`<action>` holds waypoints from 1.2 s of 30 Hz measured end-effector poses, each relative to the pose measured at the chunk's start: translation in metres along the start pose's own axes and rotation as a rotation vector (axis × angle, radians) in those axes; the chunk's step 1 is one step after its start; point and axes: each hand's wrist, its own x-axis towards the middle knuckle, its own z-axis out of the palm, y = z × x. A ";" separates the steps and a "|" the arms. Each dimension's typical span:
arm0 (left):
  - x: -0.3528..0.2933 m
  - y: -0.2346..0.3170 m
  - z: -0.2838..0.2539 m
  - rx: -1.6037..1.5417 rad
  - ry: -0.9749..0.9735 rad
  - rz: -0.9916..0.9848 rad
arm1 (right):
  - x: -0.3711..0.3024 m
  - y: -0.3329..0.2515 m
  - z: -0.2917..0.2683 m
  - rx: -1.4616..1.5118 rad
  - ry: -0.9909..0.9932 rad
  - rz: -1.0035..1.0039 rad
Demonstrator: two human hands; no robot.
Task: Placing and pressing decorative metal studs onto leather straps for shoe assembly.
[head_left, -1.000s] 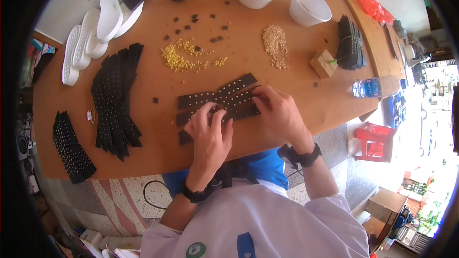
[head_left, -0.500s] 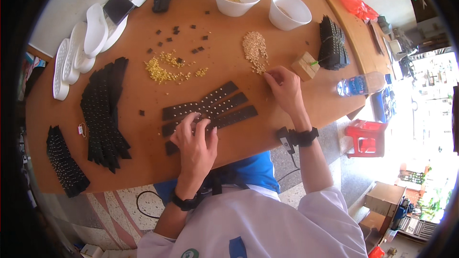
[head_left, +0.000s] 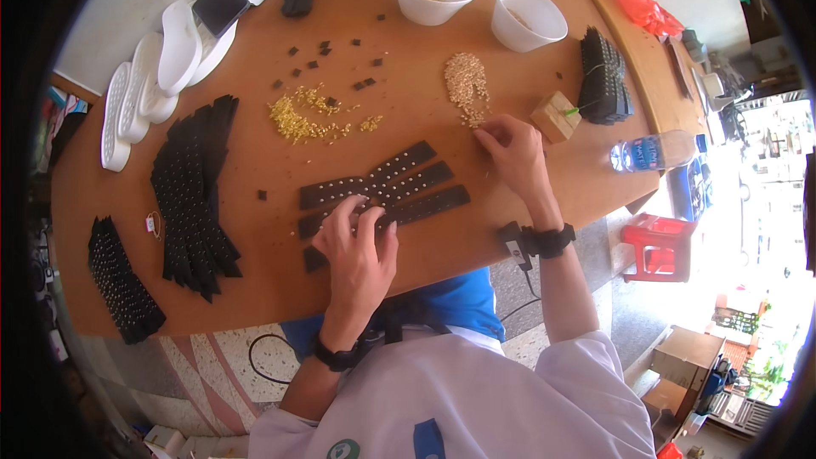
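The left hand (head_left: pixel 355 251) has its fingers bent and parted, tips down on the flat black straps with rows of pale round studs (head_left: pixel 399 189), apparently to keep them from sliding; no firm grip shows. The right hand (head_left: pixel 520 157) has thumb and forefinger drawn close together at the near edge of the loose pile of tiny pale-gold pieces (head_left: pixel 466 85); whether the tips meet or pinch a piece, I cannot tell. The straps lie fanned on the brown tabletop (head_left: pixel 263 297) in front of the person, three ends showing to the right, and the pile seems set beyond them for easy reach. Farther out come one bright-yellow heap of small pieces (head_left: pixel 293 119), about a dozen small black squares (head_left: pixel 370 82), one pale wooden block (head_left: pixel 557 117), two white round bowls (head_left: pixel 438 12), one clear plastic bottle with a blue label (head_left: pixel 659 151), one tied black strap bundle (head_left: pixel 605 85) and, leftward, two spreads of studded black strips (head_left: pixel 194 195). The white shoe-sole shapes (head_left: pixel 178 47) overlap too much for a sure count.
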 end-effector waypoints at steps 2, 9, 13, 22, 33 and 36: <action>0.000 0.001 0.000 -0.009 -0.003 -0.003 | 0.000 0.000 -0.002 0.006 -0.017 -0.005; 0.000 0.000 0.000 -0.021 -0.001 -0.002 | 0.001 0.000 -0.004 0.012 -0.054 0.011; 0.000 0.000 0.000 -0.020 -0.001 -0.008 | 0.001 0.000 -0.002 -0.033 -0.062 0.017; 0.000 0.001 -0.001 -0.027 -0.019 -0.022 | -0.028 -0.029 0.002 0.093 -0.117 -0.052; 0.001 0.001 -0.001 -0.002 -0.004 -0.009 | -0.048 -0.041 0.018 0.063 -0.270 -0.234; 0.001 0.001 0.000 0.000 -0.001 -0.011 | -0.047 -0.041 0.018 0.044 -0.270 -0.253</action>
